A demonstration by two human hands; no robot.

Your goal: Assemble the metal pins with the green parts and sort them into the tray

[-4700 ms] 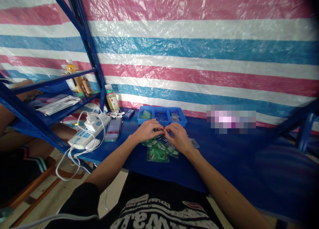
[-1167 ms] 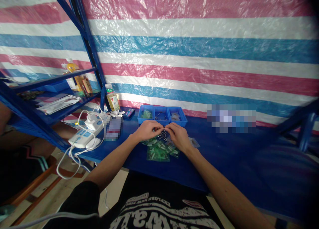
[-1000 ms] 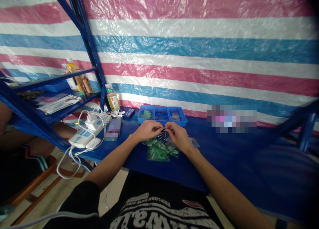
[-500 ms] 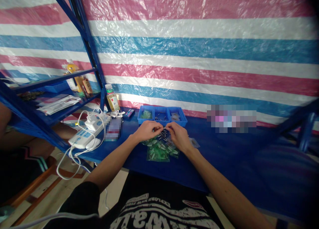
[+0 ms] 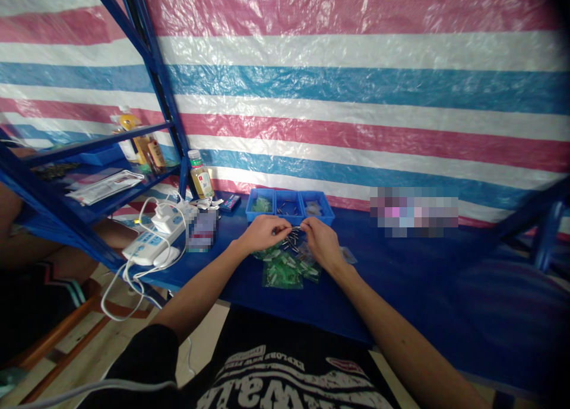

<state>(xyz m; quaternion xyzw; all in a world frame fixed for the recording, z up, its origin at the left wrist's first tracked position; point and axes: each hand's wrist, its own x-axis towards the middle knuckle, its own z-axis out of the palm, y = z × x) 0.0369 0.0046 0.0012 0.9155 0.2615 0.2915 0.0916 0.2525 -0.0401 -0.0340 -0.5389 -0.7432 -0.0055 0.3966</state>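
My left hand (image 5: 266,232) and my right hand (image 5: 321,240) face each other over the table, fingertips pinched. A small, thin metallic piece (image 5: 295,227) spans the short gap between them, an end in each pinch; its exact kind is too small to make out. Just below lie several loose dark metal pieces (image 5: 291,241). Nearer my body is a pile of small clear bags with green contents (image 5: 282,270). Behind my hands stands a blue three-part tray (image 5: 289,218), with green bags at left, a few metal pieces in the middle and clear bags at right.
On the left are a white power strip (image 5: 149,247) with loose cables, a blurred phone-like object (image 5: 202,231) and a drink bottle (image 5: 201,174). A blue metal frame (image 5: 167,100) rises beside them. Another person's arm (image 5: 107,234) is at far left. A striped sheet (image 5: 356,88) hangs behind.
My right hand has shifted slightly to the right, away from my left hand, so more of the thin metallic piece shows between them. My left hand has stayed put.
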